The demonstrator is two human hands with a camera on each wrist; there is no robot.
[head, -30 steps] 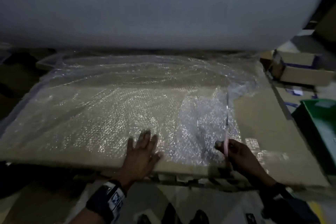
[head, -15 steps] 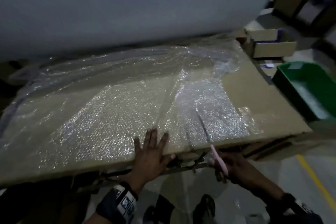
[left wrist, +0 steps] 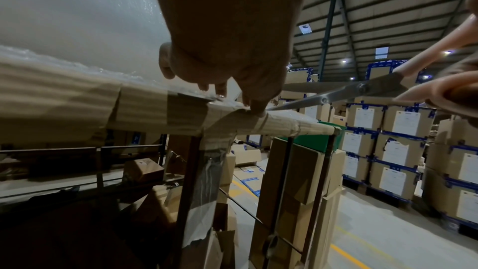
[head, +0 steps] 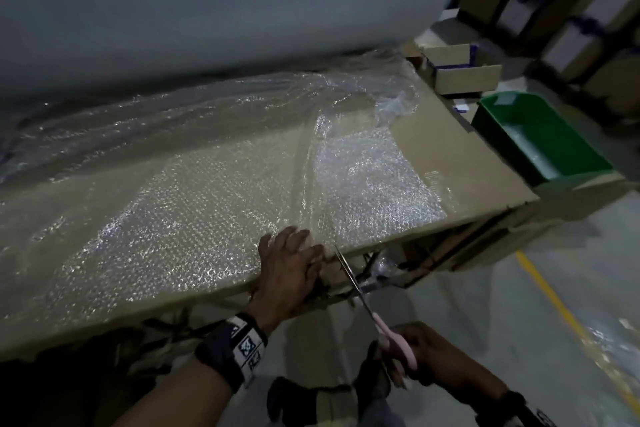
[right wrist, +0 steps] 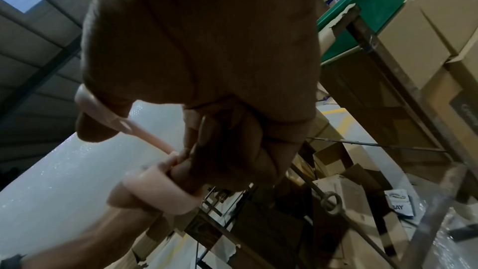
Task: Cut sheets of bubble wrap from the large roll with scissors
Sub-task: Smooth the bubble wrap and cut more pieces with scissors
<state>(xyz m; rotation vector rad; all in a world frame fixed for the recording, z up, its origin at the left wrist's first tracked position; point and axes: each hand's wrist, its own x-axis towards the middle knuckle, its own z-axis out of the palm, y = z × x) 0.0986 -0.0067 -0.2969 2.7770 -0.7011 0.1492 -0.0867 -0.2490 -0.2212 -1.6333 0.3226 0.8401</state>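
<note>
A huge white bubble wrap roll (head: pixel 207 3) lies across the back. Clear bubble wrap (head: pixel 194 204) is drawn from it over the cardboard-covered table (head: pixel 478 163). My left hand (head: pixel 291 263) presses flat on the wrap at the table's near edge, fingers spread; in the left wrist view its fingers (left wrist: pixel 256 107) touch the edge. My right hand (head: pixel 426 357) grips the pink handles of the scissors (head: pixel 360 291) below the table edge. The blade tips point up at the wrap's edge beside my left thumb. The scissors (left wrist: pixel 336 97) show slightly parted blades.
A green bin (head: pixel 540 135) sits at the table's right end, with an open cardboard box (head: pixel 460 69) behind it. Stacked labelled cartons (left wrist: pixel 403 150) stand to the right. A yellow floor line (head: pixel 568 322) runs along the grey floor. Metal frame and boxes fill the space under the table.
My right hand has drawn the scissors back off the table, down toward me; their tips now meet the wrap's near edge. My left hand stays pressed on the wrap. The camera swung right.
</note>
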